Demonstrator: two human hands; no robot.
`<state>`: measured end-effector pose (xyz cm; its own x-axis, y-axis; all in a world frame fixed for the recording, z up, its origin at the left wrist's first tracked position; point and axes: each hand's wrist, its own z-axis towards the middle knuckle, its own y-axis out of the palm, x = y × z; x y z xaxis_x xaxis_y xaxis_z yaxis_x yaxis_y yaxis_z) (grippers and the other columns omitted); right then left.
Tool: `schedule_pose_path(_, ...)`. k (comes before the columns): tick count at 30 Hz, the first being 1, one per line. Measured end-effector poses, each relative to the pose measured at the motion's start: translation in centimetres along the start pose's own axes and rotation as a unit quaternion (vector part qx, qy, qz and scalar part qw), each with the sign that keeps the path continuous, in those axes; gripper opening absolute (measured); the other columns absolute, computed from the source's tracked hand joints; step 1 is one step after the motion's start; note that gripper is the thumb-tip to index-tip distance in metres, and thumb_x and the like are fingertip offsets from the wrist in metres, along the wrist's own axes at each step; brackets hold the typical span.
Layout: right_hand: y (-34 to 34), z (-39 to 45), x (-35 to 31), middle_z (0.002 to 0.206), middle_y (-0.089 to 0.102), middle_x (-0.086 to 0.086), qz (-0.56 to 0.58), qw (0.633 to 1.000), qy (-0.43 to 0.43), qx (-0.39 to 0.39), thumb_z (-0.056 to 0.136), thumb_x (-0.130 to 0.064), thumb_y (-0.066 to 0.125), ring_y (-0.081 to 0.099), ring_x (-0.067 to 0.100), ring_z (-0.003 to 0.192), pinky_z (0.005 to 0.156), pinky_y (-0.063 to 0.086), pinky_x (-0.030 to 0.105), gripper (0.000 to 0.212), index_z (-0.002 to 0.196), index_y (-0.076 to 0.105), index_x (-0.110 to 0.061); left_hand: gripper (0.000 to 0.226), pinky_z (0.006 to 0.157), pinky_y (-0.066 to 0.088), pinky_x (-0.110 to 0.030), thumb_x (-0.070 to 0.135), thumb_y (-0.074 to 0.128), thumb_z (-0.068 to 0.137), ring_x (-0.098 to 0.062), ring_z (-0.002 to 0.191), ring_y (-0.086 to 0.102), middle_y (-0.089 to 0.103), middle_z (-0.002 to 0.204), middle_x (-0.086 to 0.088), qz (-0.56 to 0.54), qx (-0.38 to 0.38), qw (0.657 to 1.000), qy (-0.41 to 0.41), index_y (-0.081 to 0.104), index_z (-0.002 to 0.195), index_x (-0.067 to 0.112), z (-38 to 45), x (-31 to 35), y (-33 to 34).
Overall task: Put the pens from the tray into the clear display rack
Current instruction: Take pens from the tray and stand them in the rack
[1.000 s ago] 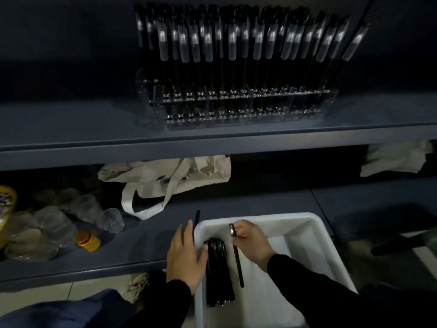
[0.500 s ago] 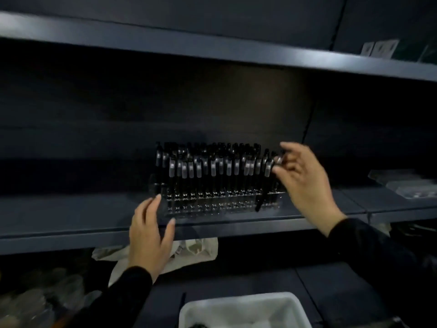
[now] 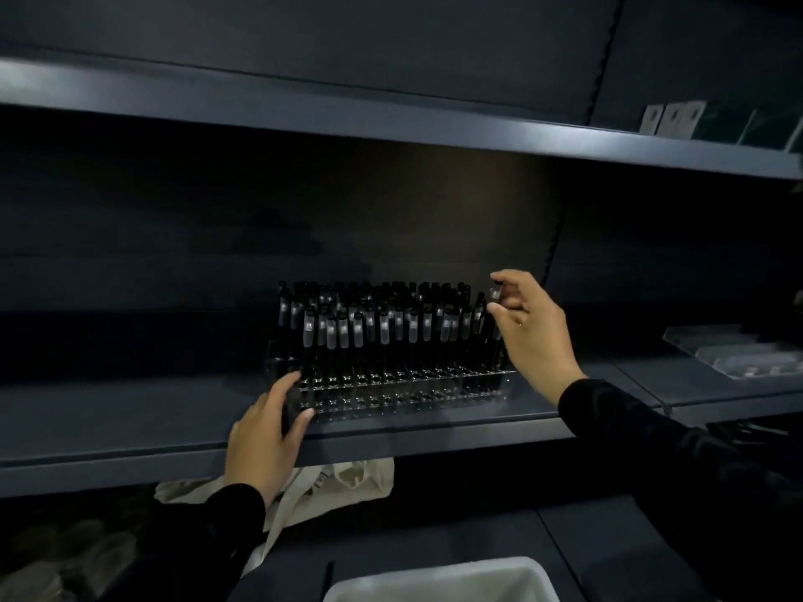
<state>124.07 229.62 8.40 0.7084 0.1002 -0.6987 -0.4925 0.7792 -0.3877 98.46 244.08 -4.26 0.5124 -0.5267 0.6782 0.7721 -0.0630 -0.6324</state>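
Pens (image 3: 382,332) are filling most of the clear display rack (image 3: 404,384), which is sitting on the middle dark shelf (image 3: 130,427), all standing upright with their frosted caps up. The person's right hand (image 3: 528,336) is hovering at the rack's right end, pinching the top of one more pen (image 3: 494,317) between thumb and fingertips; it's dim there, so I can't tell whether the tip is sitting in a hole already. Their left hand (image 3: 265,436) is bracing the rack's front left corner, fingers spread and slightly bent against the plastic, not wrapping anything. Down below, the white tray (image 3: 439,580) is just peeking in at the bottom edge, and a beige tote bag (image 3: 347,475) is slumping on the lower shelf.
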Motion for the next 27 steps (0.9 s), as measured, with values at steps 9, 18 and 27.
schedule_pose_path(9,0.3,0.4,0.5,0.097,0.054,-0.011,0.017,1.0,0.016,0.013,0.093,-0.007,0.058,0.058,0.009,0.088,0.079,0.047,0.016,0.035,0.116,0.053,-0.034,0.051,0.099,0.034,-0.04,0.029,0.055,0.095,-0.024,0.119,0.052,0.058,0.13,-0.003,0.024,0.016,0.999,0.014,0.037,0.143,0.026,0.1,-0.1,0.2)
schedule_pose_path(18,1.1,0.8,0.8,0.103,0.054,-0.007,-0.015,1.0,0.023,0.009,0.093,-0.004,0.056,0.055,0.004,0.089,0.08,0.049,0.013,0.032,0.117,0.055,-0.025,0.05,0.104,0.033,-0.042,0.028,0.056,0.095,-0.023,0.123,0.05,0.057,0.132,-0.002,0.006,0.004,1.0,0.012,0.037,0.141,0.028,0.2,-0.3,0.0)
schedule_pose_path(27,1.5,-3.9,1.8,0.119,0.053,-0.002,-0.177,0.98,-0.089,-0.003,0.093,-0.005,0.057,0.043,0.015,0.117,0.097,0.028,0.009,0.02,0.112,0.064,-0.008,0.068,0.104,0.038,-0.049,0.013,0.065,0.088,-0.034,0.128,0.042,0.036,0.146,-0.018,0.046,0.081,0.993,0.072,0.029,0.146,0.016,-3.1,-1.8,1.4)
